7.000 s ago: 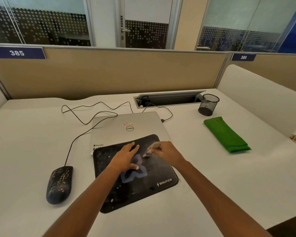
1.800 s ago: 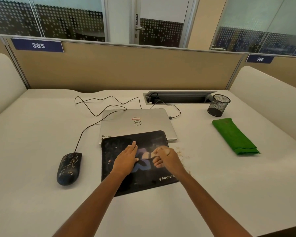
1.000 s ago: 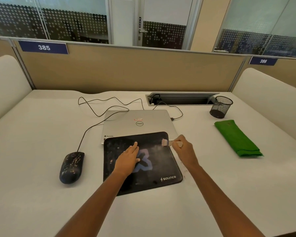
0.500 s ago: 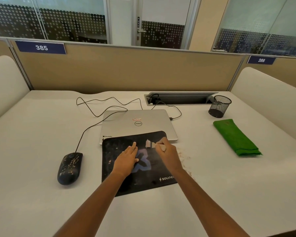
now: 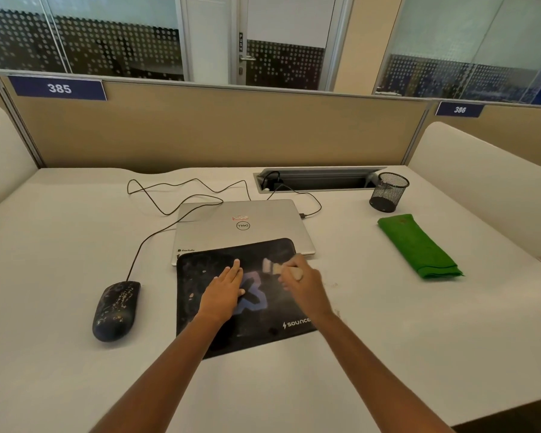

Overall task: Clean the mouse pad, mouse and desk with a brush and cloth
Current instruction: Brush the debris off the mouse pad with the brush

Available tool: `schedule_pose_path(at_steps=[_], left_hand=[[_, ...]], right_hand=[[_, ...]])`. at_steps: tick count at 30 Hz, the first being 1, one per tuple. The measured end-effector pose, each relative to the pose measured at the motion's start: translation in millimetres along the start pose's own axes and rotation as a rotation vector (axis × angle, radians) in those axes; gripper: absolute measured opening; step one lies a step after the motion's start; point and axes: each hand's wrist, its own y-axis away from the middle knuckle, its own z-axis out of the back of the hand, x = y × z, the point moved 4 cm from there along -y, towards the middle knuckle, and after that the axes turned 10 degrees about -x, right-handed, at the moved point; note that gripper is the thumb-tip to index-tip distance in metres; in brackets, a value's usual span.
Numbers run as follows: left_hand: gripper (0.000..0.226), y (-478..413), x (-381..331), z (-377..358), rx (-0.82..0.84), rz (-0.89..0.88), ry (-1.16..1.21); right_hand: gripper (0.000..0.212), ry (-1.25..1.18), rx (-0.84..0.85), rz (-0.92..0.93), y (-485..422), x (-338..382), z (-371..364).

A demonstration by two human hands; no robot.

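- The left hand (image 5: 222, 292) lies flat and open on the pad (image 5: 200, 307), fingers together, pressing it to the desk (image 5: 388, 354).
- The right hand (image 5: 303, 285) is closed around a small pale brush (image 5: 274, 267); the bristle end, blurred, is on the pad's far right part.
- The hands are apart, both over the pad, with the blue logo between them.
- Pale specks dot the pad's left side; a few crumbs lie on the desk just right of the pad.
- The mouse (image 5: 116, 310), dark and speckled with dirt, sits on the desk left of the pad, apart from it.
- The pad's far edge overlaps a closed laptop (image 5: 241, 223).
- The folded green cloth (image 5: 419, 248) lies well to the right, untouched.
- A mesh cup (image 5: 388, 192) stands just beyond the cloth.
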Motion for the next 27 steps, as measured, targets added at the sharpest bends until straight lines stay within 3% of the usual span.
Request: schedule_pose_path(at_steps=[2,6,12,15,20,27], left_hand=[[0.058,-0.1,0.1,-0.3,-0.002,0.003,0.001],[0.058,0.2,0.7,-0.4,0.008,0.001,0.007],[0.055,0.8,-0.1,0.1,0.008,-0.009,-0.013],[0.055,0.4,-0.7,-1.1,0.006,-0.008,-0.023],[0.057,0.5,-0.2,-2.0,0.012,-0.001,-0.022],[0.067,-0.2,-8.0,3.8,0.006,-0.041,-0.077]], right_hand=[[0.017,-0.016,0.052,-0.042,1.3,0.1,-19.6],[0.017,-0.150,-0.002,-0.301,-12.3,-15.5,-10.2],[0.015,0.252,-0.207,-0.072,-20.7,-20.7,38.7],[0.013,0.160,-0.154,-0.001,-11.5,-4.4,31.3],[0.018,0.143,0.080,0.068,0.4,3.4,-3.9],[0.018,0.252,-0.149,0.125,-28.8,-3.0,43.6]])
